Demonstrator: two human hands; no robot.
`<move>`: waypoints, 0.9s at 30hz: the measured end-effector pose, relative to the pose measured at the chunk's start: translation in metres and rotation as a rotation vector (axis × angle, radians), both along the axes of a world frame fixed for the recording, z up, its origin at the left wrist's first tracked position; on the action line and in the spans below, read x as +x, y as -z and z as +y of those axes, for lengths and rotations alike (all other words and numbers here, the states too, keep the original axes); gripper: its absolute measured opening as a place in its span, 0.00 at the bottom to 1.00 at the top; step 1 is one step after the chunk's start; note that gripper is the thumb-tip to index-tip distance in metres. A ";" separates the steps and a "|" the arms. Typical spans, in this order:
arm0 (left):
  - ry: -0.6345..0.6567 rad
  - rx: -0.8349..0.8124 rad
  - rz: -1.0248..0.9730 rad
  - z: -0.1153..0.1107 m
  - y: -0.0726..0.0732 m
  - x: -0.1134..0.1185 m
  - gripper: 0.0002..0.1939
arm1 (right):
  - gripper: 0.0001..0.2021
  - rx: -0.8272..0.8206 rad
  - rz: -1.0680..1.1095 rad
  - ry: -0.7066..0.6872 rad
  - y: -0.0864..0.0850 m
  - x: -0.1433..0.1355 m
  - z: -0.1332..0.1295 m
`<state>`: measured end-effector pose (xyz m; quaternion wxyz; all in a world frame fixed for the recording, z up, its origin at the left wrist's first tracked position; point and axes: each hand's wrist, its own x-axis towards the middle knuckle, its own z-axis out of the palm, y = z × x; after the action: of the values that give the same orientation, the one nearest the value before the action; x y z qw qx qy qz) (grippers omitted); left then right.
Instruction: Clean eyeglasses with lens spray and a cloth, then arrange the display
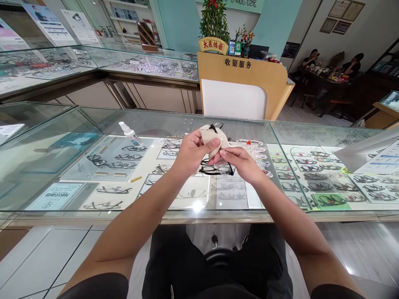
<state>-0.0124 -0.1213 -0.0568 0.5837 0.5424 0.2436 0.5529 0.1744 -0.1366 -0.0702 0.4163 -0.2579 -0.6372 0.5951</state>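
A beige cloth (215, 137) is pinched in my left hand (195, 150), thumb on top, folded around a thin dark part of a pair of glasses. Black-framed glasses (215, 169) hang just below the cloth, over the glass counter. My right hand (238, 160) is closed beside the cloth's lower edge, thumb and fingers together at the glasses and cloth; exactly which of them it grips is partly hidden. To the left, a white spray bottle (130, 133) is on the counter top.
The glass counter (183, 216) spans the view, with rows of glasses showing through it. A white folded sign (374, 155) stands at right. Behind are a wooden cashier desk (212, 66) and two seated people at a far table.
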 end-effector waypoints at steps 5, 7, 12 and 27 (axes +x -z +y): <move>-0.016 -0.024 0.004 -0.003 -0.001 0.002 0.26 | 0.25 0.005 -0.054 0.033 -0.001 -0.002 -0.002; 0.006 -0.031 -0.011 -0.001 -0.003 0.001 0.26 | 0.25 -0.006 -0.043 0.046 -0.001 -0.001 -0.001; 0.109 -0.035 0.004 0.013 -0.005 -0.013 0.23 | 0.20 -0.062 0.012 0.094 0.000 0.007 0.003; -0.020 0.079 0.044 0.009 0.010 0.003 0.27 | 0.22 -0.049 0.022 0.089 0.002 -0.002 0.000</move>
<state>-0.0089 -0.1126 -0.0665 0.5507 0.5746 0.2401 0.5558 0.1726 -0.1367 -0.0723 0.4432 -0.2895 -0.6056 0.5942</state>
